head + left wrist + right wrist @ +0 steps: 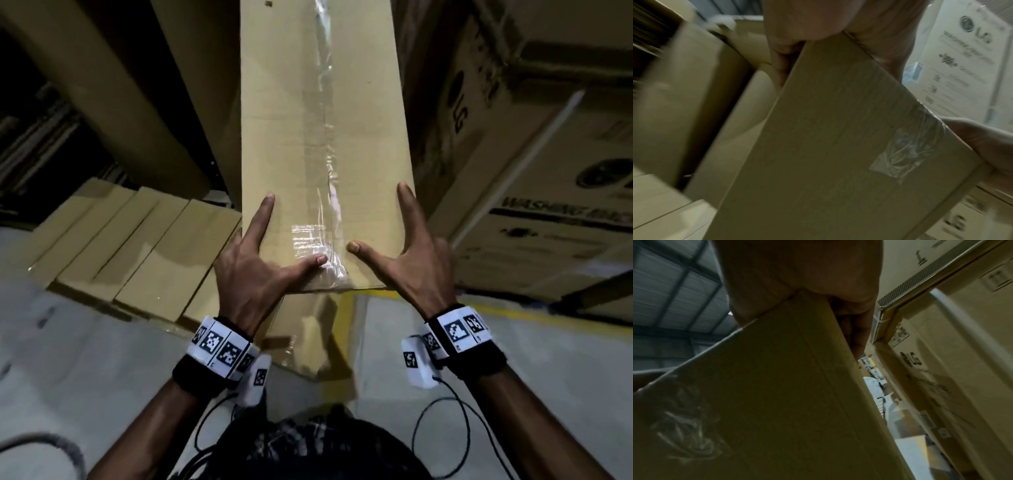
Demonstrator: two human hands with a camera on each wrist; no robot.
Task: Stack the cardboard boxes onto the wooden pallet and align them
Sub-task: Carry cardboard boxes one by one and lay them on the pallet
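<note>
Both hands clamp the near end of a long taped cardboard box (318, 144): left hand (255, 270) on its left edge, right hand (419, 263) on its right, thumbs and forefingers spread on top, remaining fingers hidden beneath. Its far end is cut off. Flat boxes (137, 246) lie at left on the floor; whether a pallet sits under them cannot be made out.

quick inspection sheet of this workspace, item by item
surface: grey concrete floor with a yellow painted line
job's things: long taped cardboard box held at its near end; flat boxes laid in a row low on the left; pallet not seen
clutter: nothing seen
grippers: left hand and right hand grip the box's near corners, thumbs on top
cables: black cables trail from both wristbands
surroundings: large printed washing machine cartons on the right
</note>
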